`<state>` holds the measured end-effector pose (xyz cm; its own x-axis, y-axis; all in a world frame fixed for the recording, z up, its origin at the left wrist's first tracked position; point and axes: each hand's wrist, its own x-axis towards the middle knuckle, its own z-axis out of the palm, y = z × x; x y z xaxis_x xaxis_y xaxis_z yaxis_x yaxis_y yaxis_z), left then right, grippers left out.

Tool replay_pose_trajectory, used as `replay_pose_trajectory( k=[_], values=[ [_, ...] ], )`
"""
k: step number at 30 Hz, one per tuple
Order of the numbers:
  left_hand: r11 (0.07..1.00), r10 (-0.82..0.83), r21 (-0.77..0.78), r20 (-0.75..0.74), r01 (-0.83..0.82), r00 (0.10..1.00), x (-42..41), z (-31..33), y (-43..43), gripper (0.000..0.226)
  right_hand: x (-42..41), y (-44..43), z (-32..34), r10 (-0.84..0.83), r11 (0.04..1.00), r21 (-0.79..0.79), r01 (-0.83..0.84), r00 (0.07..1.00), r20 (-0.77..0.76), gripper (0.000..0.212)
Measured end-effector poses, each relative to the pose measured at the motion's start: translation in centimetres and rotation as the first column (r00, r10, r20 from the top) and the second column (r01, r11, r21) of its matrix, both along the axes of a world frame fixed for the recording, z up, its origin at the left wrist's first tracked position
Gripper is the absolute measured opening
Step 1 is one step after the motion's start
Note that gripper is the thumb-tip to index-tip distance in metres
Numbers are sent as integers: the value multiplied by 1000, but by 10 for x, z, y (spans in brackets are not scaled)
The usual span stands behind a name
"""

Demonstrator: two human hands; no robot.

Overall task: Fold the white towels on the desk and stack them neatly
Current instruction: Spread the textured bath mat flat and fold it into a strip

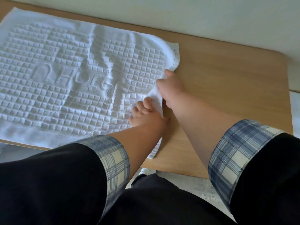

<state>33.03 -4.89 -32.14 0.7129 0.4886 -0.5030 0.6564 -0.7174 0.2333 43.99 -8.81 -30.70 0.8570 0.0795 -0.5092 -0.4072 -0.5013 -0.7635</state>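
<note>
A white towel (68, 82) with a raised square pattern and embossed letters lies spread flat over the left and middle of the wooden desk (227, 82). A few ridges run across its middle. My right hand (170, 90) grips the towel's right edge, which is bunched and lifted a little off the desk. My left hand (146, 114) sits just below and left of it, fingers curled over the same edge near the towel's near right corner. The fabric under both hands is partly hidden.
The desk's right part is bare wood up to its rounded far right corner. A pale wall (194, 13) runs behind the desk. The near desk edge lies just in front of my dark sleeves with plaid cuffs. Floor shows below the desk.
</note>
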Motion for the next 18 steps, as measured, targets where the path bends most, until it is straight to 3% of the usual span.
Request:
replay_pose_trajectory(
  k=[1,4,6,8,13,18],
  values=[
    [997,73,-30,14,-73,997,5,2,1,55,1,2,1,-63,997,50,65,997,-44,20],
    [982,139,-140,88,-126,986,6,8,13,41,1,6,7,-125,986,98,134,988,-91,22],
    [965,157,-230,114,-128,981,1,21,27,39,3,3,12,-46,999,27,45,998,34,49],
    [957,145,-272,146,-101,979,-7,39,41,42,6,3,19,64,997,-58,-55,986,153,55],
    [983,-34,-176,136,58,990,-28,75,78,80,14,53,46,275,955,-194,-227,919,281,71],
    [968,43,-249,277,28,960,-46,98,137,65,3,115,70,334,942,-170,-289,853,401,74]
  ],
)
